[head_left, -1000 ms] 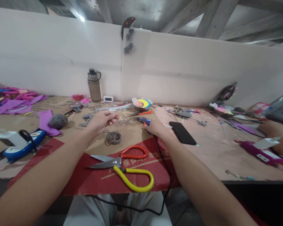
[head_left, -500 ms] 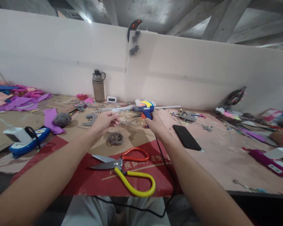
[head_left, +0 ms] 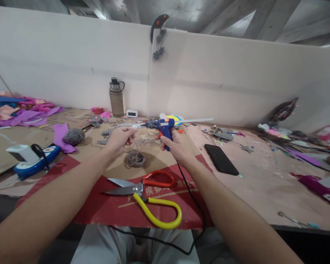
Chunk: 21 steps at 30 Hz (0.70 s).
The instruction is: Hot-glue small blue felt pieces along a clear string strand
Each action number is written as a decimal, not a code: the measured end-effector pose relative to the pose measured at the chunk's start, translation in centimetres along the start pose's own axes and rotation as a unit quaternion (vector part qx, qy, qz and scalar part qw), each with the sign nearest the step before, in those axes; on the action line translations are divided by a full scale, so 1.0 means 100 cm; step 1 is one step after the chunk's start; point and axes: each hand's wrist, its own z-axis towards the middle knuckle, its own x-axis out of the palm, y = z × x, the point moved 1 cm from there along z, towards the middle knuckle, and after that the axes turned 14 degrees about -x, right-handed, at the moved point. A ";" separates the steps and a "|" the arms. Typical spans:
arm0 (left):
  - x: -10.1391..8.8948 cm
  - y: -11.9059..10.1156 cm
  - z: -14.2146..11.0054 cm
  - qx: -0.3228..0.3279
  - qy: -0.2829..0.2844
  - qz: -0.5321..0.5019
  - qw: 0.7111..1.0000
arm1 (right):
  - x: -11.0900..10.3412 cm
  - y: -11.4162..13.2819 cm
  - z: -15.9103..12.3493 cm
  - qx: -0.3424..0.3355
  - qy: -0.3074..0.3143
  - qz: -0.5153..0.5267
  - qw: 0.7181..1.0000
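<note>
My right hand [head_left: 176, 145] is closed round the handle of a blue hot glue gun [head_left: 165, 128], with a white glue stick [head_left: 199, 120] jutting from its back end. The gun's nozzle points left, toward my left hand [head_left: 123, 138]. Thumb and fingers of that hand pinch the end of a thin grey cord, which runs down to a loose coil of grey cord [head_left: 134, 159] on the cardboard. In front of the coil lie large scissors [head_left: 141, 190] with their blades apart, one handle red and the other yellow.
A black phone [head_left: 220, 158] lies right of my right forearm. On the left are a blue power strip [head_left: 37, 163], a grey yarn ball [head_left: 74, 136] and purple felt [head_left: 61, 137]. A bottle [head_left: 116, 99] stands by the white partition. The gun's black cable [head_left: 191, 194] hangs over the table edge.
My right hand has lifted the glue gun slightly and brought it left, closer to my left hand. The left hand still pinches the cord. The view has shifted a little.
</note>
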 end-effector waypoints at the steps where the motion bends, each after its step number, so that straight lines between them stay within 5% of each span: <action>1: 0.000 0.000 0.000 -0.001 0.001 0.002 1.000 | 0.001 -0.001 0.000 0.001 0.004 -0.003 1.000; 21: 0.004 -0.004 -0.006 -0.001 0.011 0.000 1.000 | 0.001 -0.007 0.000 -0.007 0.024 -0.050 0.998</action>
